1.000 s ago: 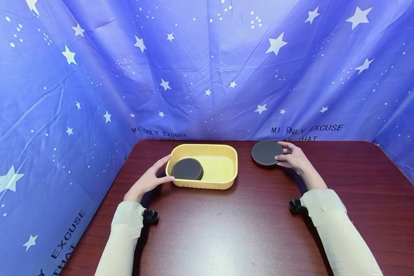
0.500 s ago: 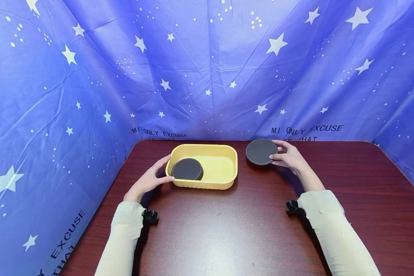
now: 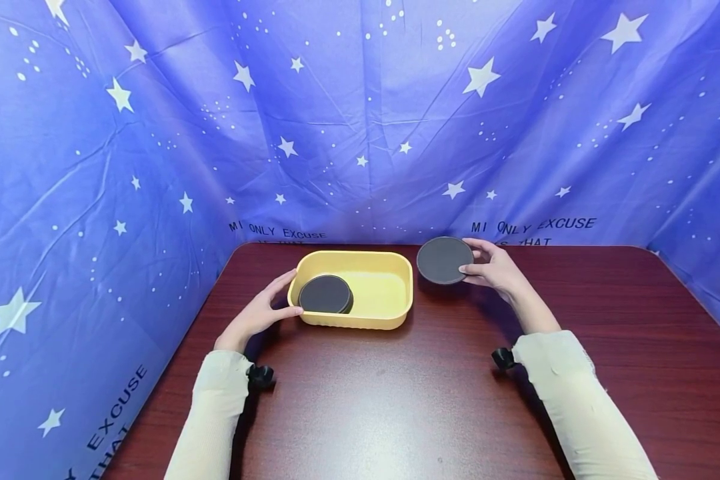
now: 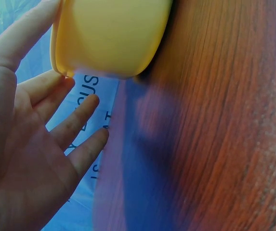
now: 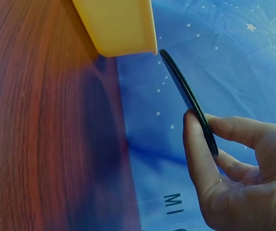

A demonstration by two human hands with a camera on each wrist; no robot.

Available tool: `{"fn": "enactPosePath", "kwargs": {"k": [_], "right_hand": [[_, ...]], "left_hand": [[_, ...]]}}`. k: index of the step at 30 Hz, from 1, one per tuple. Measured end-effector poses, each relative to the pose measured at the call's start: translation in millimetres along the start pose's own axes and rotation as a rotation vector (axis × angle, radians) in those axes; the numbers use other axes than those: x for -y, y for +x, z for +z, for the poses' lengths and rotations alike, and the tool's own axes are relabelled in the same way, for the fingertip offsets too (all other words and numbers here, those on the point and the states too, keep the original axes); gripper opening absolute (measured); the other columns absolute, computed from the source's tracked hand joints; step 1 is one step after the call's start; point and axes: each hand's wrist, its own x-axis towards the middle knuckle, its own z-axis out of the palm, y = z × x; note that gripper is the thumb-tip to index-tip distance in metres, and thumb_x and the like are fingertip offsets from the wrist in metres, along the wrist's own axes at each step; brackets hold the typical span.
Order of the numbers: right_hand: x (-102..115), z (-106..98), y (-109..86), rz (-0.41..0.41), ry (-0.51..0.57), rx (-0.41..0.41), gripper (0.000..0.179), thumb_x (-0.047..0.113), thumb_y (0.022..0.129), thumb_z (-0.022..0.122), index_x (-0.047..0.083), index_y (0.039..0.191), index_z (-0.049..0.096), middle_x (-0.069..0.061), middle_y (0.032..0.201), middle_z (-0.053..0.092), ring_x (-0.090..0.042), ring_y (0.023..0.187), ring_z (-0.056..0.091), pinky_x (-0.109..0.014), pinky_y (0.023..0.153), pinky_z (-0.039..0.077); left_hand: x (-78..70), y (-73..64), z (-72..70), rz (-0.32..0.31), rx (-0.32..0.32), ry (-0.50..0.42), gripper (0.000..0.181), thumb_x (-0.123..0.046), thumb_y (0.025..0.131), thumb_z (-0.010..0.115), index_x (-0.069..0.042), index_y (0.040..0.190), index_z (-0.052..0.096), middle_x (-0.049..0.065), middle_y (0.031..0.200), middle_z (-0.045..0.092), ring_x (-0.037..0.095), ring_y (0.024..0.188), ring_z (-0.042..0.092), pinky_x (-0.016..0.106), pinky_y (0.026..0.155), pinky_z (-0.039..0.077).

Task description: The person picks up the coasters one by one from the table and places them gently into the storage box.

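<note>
In the head view, my right hand (image 3: pixel 497 272) pinches a round black coaster (image 3: pixel 444 260) at its right edge, thumb on the face, fingers behind. It is raised over the table, right of the yellow bin (image 3: pixel 360 321). Edge-on in the right wrist view, the coaster (image 5: pixel 188 96) is thin and tilted, its upper end close beside the bin's corner. More black coasters (image 3: pixel 326 293), seemingly stacked, lie inside the bin's left end. My left hand (image 3: pixel 255 317) touches that end, thumb at the front corner and fingertips at the back; its other fingers spread loosely in the left wrist view.
A dark red wood-grain table (image 3: pixel 360 400) carries the bin near its back edge. Behind and to the left hangs a blue curtain (image 3: pixel 360 120) with white stars and printed words. A small black device (image 3: pixel 261 377) sits at each wrist, beside the pale sleeves.
My right hand has moved left and slightly up with the coaster, bringing it closer to the bin's right side. My left hand and the bin have stayed in place.
</note>
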Motion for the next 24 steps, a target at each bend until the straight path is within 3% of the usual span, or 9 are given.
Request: {"fn": "enactPosePath", "kwargs": {"k": [13,24], "right_hand": [[10,12,-3.9,-0.065,0.015,0.035,0.073,-0.010,0.088,0.063,-0.006,0.152,0.028,0.000,0.104,0.055,-0.002,0.078,0.067,-0.023,0.073,0.061],[16,24,-3.8,-0.045,-0.003,0.065,0.073,-0.010,0.088,0.062,-0.003,0.153,0.029,-0.007,0.111,0.053,-0.003,0.079,0.067,-0.026,0.075,0.061]], "left_hand": [[0.7,0.3,0.8,-0.007,-0.003,-0.006,0.083,-0.024,0.088,0.077,-0.017,0.157,0.031,0.008,0.166,0.025,0.033,0.154,0.018,0.061,0.122,0.020],[1.1,0.4,1.0,-0.009,-0.001,-0.017,0.082,-0.024,0.088,0.076,-0.017,0.157,0.032,0.007,0.166,0.025,0.032,0.155,0.017,0.061,0.122,0.020]]}}
